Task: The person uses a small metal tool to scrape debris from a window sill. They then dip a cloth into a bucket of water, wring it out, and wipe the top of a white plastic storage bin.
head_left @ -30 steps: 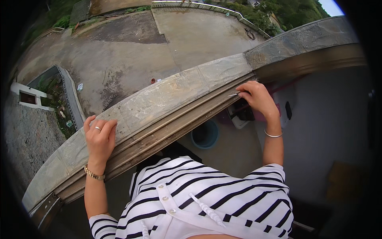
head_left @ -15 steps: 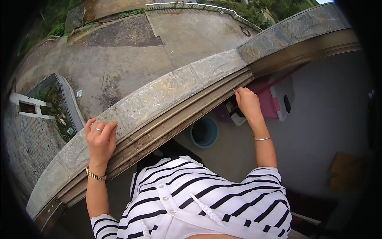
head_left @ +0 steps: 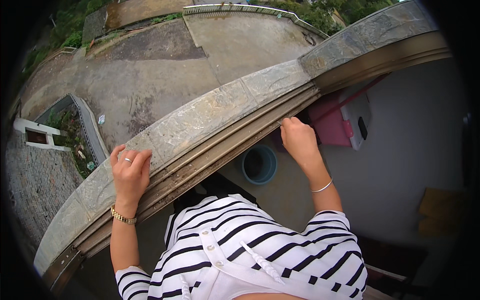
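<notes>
My right hand [head_left: 300, 142] is closed in a pinch at the inner edge of the sliding-window track [head_left: 225, 146]. A thin tip shows at its fingers; what it belongs to is too small to make out. Brown metal grooves run along the track, with dark dirt and crumbs in them, thickest toward the left. My left hand [head_left: 130, 169], with a ring on one finger, is over the stone ledge [head_left: 200, 119] beside the track. Its fingers are curled, and their tips are hidden, so anything in them does not show.
Below the track, a blue bucket [head_left: 259, 164] stands on the floor inside. Pink and white boxes [head_left: 334, 122] are right of it, with a red pole across them. Beyond the ledge lies a concrete yard [head_left: 165, 82], far below. A brown cardboard piece [head_left: 440, 211] is at the right.
My right hand has moved left and slightly down along the track, still pinched. My left hand stays over the ledge, with only a slight shift in the picture.
</notes>
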### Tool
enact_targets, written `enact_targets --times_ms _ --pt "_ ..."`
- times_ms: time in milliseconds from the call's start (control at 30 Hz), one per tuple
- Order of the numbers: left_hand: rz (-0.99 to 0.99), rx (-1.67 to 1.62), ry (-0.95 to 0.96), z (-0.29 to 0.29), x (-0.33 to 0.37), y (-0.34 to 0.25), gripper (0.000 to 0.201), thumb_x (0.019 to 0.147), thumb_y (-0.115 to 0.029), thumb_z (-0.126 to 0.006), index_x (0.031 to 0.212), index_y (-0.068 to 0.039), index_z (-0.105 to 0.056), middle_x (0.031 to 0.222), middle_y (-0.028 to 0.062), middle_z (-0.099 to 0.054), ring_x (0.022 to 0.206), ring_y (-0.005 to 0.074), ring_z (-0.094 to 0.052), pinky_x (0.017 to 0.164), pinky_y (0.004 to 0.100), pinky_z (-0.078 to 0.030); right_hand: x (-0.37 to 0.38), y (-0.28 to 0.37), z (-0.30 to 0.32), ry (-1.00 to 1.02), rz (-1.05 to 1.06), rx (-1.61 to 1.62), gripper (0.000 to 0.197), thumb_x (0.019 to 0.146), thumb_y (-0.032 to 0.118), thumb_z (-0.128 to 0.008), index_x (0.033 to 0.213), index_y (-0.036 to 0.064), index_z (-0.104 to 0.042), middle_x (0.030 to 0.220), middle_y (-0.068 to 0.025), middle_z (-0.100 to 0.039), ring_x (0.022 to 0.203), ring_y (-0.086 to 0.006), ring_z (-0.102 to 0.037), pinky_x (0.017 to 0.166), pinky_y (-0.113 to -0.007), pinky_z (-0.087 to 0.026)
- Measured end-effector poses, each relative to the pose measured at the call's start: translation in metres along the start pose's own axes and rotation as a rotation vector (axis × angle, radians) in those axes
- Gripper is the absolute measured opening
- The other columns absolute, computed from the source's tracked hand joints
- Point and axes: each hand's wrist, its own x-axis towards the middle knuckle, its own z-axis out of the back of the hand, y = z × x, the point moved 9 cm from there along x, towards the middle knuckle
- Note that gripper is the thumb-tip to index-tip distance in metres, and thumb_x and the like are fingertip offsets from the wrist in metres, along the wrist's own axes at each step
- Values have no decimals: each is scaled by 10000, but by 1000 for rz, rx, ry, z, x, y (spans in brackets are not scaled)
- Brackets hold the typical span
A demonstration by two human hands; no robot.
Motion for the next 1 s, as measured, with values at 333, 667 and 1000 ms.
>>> enact_targets --times_ms 333,667,1000 --pt "8 -2 -11 1 -3 1 114 774 3 -675 845 -81 -645 729 31 -606 712 205 -587 923 407 -421 15 32 7 146 97 263 104 810 137 -632 776 40 -648 735 -138 -638 700 -322 -639 630 -413 -521" --pt "8 21 -20 3 -5 4 108 773 -22 -687 847 -90 -649 706 22 -595 701 200 -584 918 402 -419 28 43 4 224 127 510 121 750 219 -699 786 105 -720 736 -78 -678 708 -266 -657 627 -353 -516" --pt "7 13 -6 -2 -6 4 89 787 -30 -687 847 -86 -652 704 25 -599 703 203 -589 913 396 -419 23 84 -9 351 247 643 134 764 212 -696 807 86 -708 764 -94 -672 737 -287 -645 659 -375 -503"
